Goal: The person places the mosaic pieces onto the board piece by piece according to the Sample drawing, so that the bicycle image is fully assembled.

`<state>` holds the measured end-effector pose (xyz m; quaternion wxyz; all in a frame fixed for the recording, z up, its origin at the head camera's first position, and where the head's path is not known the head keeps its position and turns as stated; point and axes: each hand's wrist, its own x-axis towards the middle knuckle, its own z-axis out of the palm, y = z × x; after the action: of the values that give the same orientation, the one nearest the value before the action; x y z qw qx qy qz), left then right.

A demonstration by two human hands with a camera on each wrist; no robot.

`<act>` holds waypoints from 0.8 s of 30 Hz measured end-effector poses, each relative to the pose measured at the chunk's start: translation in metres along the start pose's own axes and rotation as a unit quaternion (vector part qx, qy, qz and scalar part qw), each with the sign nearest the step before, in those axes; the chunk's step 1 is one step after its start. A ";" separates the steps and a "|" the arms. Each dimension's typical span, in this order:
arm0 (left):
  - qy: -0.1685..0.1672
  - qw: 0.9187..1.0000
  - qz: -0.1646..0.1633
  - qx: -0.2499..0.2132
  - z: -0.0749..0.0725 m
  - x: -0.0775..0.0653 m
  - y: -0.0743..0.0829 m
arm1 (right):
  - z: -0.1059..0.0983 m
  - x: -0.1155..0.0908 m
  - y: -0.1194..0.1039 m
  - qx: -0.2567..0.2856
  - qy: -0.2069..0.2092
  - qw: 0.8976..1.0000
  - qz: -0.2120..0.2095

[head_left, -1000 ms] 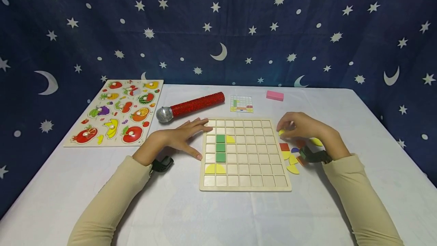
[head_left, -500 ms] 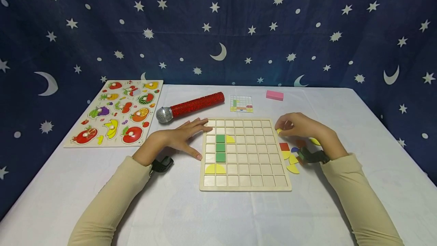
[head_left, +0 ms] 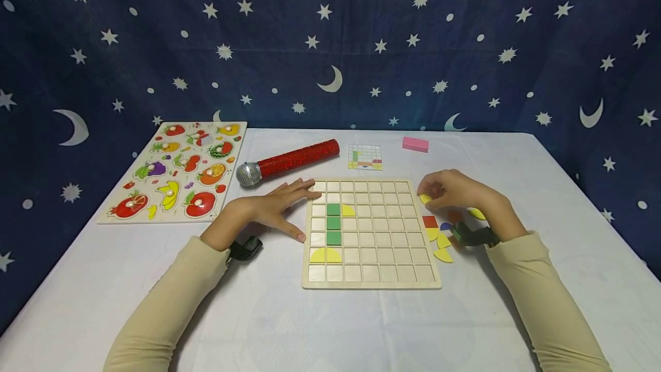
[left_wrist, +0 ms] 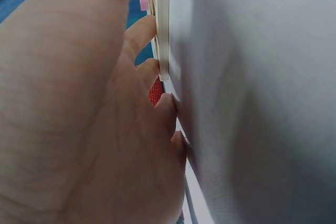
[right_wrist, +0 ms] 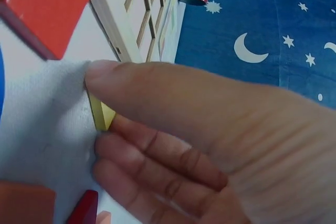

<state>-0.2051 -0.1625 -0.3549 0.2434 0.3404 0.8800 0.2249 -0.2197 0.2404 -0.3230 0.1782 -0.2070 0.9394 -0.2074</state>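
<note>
A wooden grid board [head_left: 379,240] lies mid-table, with three green square tiles [head_left: 334,224] in a column and a few yellow quarter-round pieces [head_left: 348,210] in its cells. My left hand [head_left: 271,209] rests on the left edge of the board, fingers spread; in the left wrist view its fingertips touch the board's side. Beyond the right edge, my right hand [head_left: 455,190] pinches a yellow piece [right_wrist: 98,109] between thumb and fingers, close to the table. Under and beside that wrist lie loose pieces: a red one [head_left: 430,221], a blue one [head_left: 445,226] and several yellow ones [head_left: 443,256].
A pattern card [head_left: 365,157] and a pink block [head_left: 415,144] lie behind the board. Left of them is a red glittery microphone [head_left: 296,159]. A fruit peg puzzle [head_left: 175,172] occupies the table's far left. A starry blue cloth [head_left: 330,45] hangs behind the table.
My right hand has shifted slightly left to the board's edge, and the yellow piece in its fingers shows a little differently. The left hand stays put.
</note>
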 end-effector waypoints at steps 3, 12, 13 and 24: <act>0.002 1.000 -0.001 0.002 0.000 0.000 -0.001 | 0.000 0.000 -0.002 0.004 0.002 1.000 0.015; -0.001 1.000 -0.002 -0.005 -0.002 -0.001 0.002 | 0.000 0.001 -0.002 -0.002 0.002 1.000 0.030; 0.000 1.000 0.000 -0.005 -0.002 -0.001 0.002 | 0.000 0.002 -0.002 -0.003 0.004 1.000 0.029; 0.001 1.000 -0.002 -0.007 0.000 0.001 0.001 | -0.002 0.000 -0.001 -0.003 0.010 1.000 0.028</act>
<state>-0.2050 -0.1616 -0.3545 0.2453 0.3366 0.8793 0.2310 -0.2203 0.2402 -0.3214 0.1744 -0.1788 0.9472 -0.2011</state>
